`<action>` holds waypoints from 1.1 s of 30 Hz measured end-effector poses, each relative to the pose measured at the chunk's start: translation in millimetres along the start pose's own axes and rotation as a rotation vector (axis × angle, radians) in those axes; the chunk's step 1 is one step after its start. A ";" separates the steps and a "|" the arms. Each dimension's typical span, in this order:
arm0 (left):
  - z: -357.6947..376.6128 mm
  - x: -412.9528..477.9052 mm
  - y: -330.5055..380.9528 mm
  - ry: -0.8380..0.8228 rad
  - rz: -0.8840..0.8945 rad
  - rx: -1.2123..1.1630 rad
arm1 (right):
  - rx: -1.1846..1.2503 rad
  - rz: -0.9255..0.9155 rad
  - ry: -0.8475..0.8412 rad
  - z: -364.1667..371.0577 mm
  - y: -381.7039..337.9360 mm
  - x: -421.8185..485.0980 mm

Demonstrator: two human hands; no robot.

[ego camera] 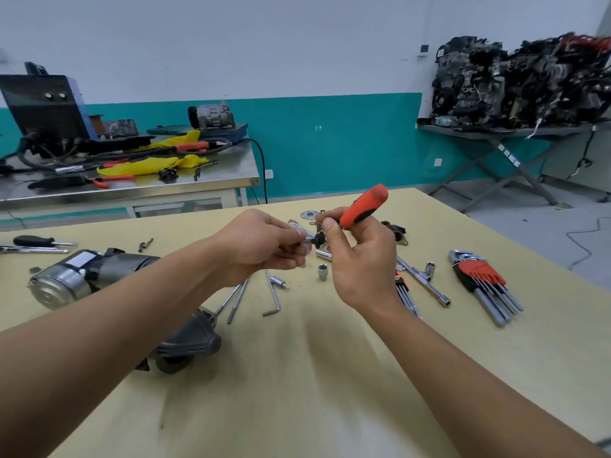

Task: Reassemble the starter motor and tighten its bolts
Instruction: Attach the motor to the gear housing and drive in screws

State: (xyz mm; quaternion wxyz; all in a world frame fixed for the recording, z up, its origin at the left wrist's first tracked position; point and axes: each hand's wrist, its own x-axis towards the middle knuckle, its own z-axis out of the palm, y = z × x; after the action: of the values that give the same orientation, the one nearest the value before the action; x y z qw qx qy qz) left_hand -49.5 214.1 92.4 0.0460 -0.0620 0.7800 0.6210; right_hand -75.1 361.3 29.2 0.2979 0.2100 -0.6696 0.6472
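My right hand grips an orange-and-black driver handle, its butt pointing up and away. My left hand pinches a small chrome socket against the driver's black tip, both raised above the table. The starter motor body lies on its side at the left of the tan table, partly hidden by my left forearm. Its dark grey nose housing lies apart, near my left elbow. Two long bolts rest between them.
Loose sockets, an L hex key, a T-handle wrench and a hex key set lie right of centre. Washers sit farther back. A black screwdriver lies far left. A cluttered steel bench stands behind.
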 end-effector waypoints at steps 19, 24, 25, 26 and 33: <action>-52.9 -46.6 4.5 0.013 0.054 0.094 | 0.206 -0.124 -0.386 29.8 -34.2 -1.5; -87.4 -62.6 13.9 0.052 0.252 0.361 | 0.405 0.373 -0.541 53.4 -65.1 23.3; -93.5 -65.0 13.0 0.070 0.278 0.316 | 0.430 0.464 -0.540 59.4 -68.0 26.9; -98.8 -66.5 11.0 0.100 0.294 0.255 | 0.431 0.537 -0.560 65.0 -70.4 28.7; -112.9 -71.1 -14.8 0.264 0.163 -0.059 | 0.208 0.129 -0.733 92.8 -53.8 6.4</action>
State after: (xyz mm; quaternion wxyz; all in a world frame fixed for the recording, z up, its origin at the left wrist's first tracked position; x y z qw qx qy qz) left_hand 23.6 103.7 114.0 -0.1094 -0.0811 0.7631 0.6318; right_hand -55.7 266.0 74.9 -0.0252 0.4140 -0.6741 0.6112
